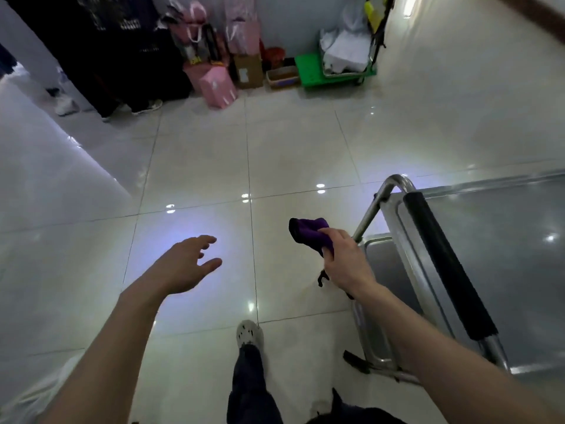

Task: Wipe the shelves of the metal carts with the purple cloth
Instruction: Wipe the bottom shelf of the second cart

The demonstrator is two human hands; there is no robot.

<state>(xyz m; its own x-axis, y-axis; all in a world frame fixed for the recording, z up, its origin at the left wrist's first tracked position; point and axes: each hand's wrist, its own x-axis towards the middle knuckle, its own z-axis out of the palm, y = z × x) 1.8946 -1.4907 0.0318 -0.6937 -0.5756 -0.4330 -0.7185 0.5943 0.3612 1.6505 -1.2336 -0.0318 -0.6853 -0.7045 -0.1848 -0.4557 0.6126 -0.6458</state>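
A person stands at the end of a metal cart (519, 255) at 3 o'clock, right hand (342, 258) clenched around the bunched purple cloth (308, 232). The cloth is held just left of the cart's padded handle (449, 270) and clear of the shelf, apparently at the ready for wiping. The left hand (186, 264) hangs released at 9 o'clock, fingers spread above the floor tiles, grasping nothing. Against the far wall at 12 o'clock, a green trolley (308, 68) carries a basket of white bundles (345, 53). Beside it sits a small open carton (281, 76), contents too blurred to tell.
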